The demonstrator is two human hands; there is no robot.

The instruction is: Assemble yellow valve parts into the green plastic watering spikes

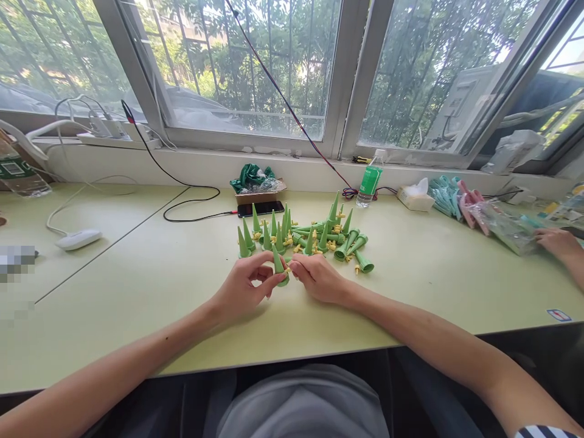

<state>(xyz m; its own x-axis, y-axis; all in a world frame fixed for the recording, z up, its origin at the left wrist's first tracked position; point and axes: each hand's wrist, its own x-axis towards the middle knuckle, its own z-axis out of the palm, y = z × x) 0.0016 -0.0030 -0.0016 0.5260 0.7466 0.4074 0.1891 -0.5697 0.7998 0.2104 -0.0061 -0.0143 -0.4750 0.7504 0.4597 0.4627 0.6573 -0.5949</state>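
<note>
My left hand (244,281) is closed around the base of a green cone-shaped watering spike (277,260), its tip pointing up. From the right, my right hand (319,277) pinches a small yellow valve (288,269) at the side of that spike; whether it sits in the spike I cannot tell. Just beyond both hands is a cluster of similar green spikes. Some stand upright, like the spike at the left (243,244), and others lie on their sides, like the spike at the right (364,263). Yellow valves (294,244) are scattered among them.
Behind the pile lie a phone (261,208) on a cable and a small cardboard box (260,196) holding green plastic. A water bottle (370,179) and tissue pack (416,196) stand by the window. Another person's hand (559,243) touches bagged items (502,226) at right.
</note>
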